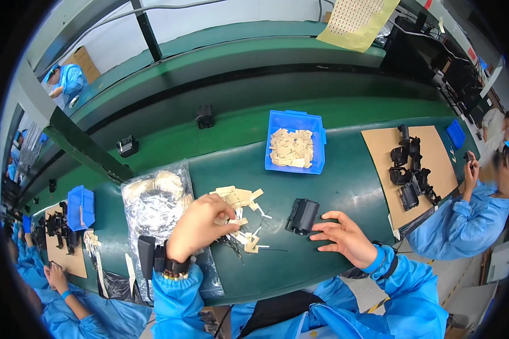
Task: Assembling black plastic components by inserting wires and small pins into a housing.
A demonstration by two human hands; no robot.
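Observation:
My left hand [205,224] reaches over a loose pile of cream-coloured tabs [238,197] with thin dark wires or strips among them. Its thumb and forefinger are closed in a pinch at a small cream-coloured tab at the pile's edge; the other fingers are curled. Right of the pile, a black plastic housing [303,216] lies on the green table. My right hand [344,238] is just right of that housing, fingers spread, holding nothing. Whether a fingertip touches the housing is hard to tell.
A blue bin [324,144] of cream tabs stands beyond the housing. Left lies a clear plastic bag [131,217] with pale contents. Brown cardboard [373,148] at right bears several black housings. Two black parts [205,116] [128,146] sit farther back. Co-workers in blue sit on both sides.

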